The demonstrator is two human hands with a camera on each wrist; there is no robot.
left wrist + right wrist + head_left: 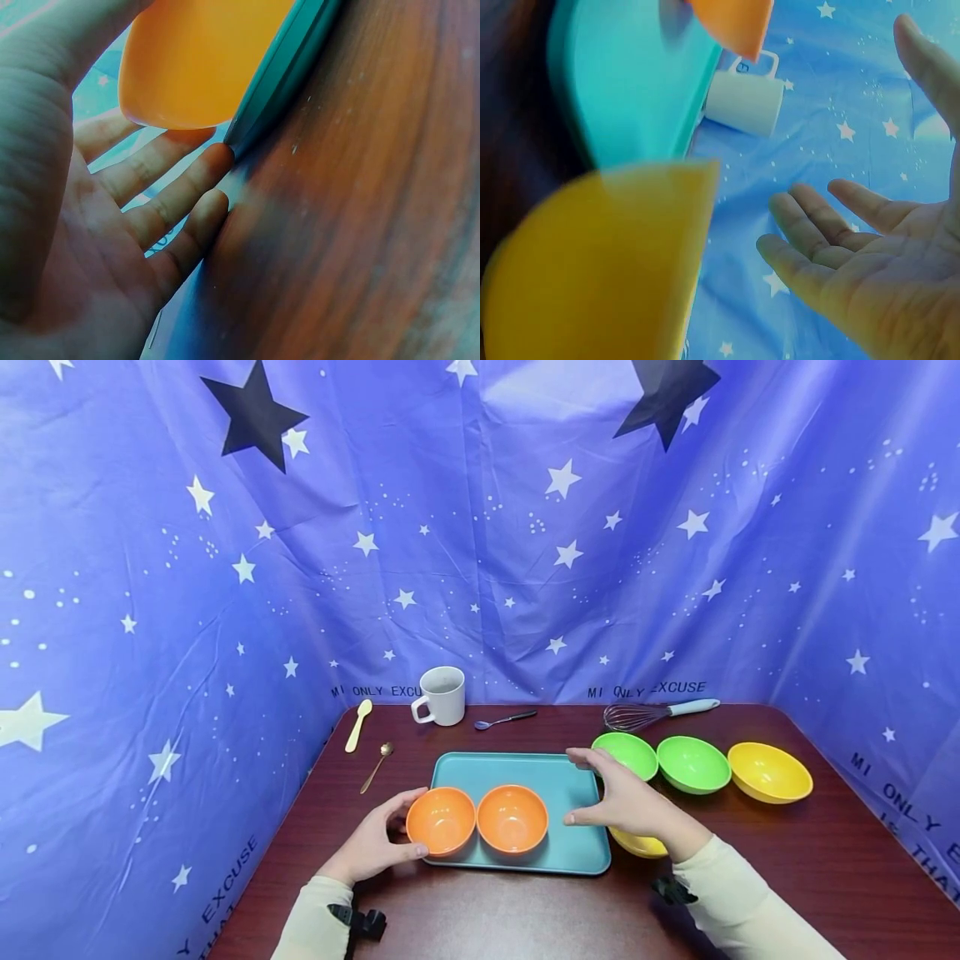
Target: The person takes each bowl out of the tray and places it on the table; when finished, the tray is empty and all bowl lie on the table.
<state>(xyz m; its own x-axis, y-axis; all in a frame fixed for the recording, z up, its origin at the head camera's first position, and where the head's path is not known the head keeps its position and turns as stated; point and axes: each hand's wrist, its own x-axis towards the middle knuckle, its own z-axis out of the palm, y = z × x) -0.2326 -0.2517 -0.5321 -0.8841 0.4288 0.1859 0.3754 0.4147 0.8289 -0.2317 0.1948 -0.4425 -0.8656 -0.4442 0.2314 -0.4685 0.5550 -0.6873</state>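
Two orange bowls sit side by side on a teal tray [570, 856]. My left hand [378, 839] is at the left orange bowl [441, 821], thumb by its near rim and index fingertip by its far left rim. In the left wrist view the other fingers [161, 199] extend loosely, tips at the bowl's underside and the tray edge. To the right of the right orange bowl [512, 818], my right hand [633, 802] hovers over the tray's right side, thumb and fingers spread, holding nothing. Below it, a yellow bowl [637, 843] is partly hidden.
Two green bowls [626, 753] and another yellow bowl [770, 772] stand in a row at right, a whisk [660, 713] behind them. A white mug [442, 696], dark-handled spoon [506, 720], cream spoon [359, 725] and gold spoon [377, 767] are at the back and left.
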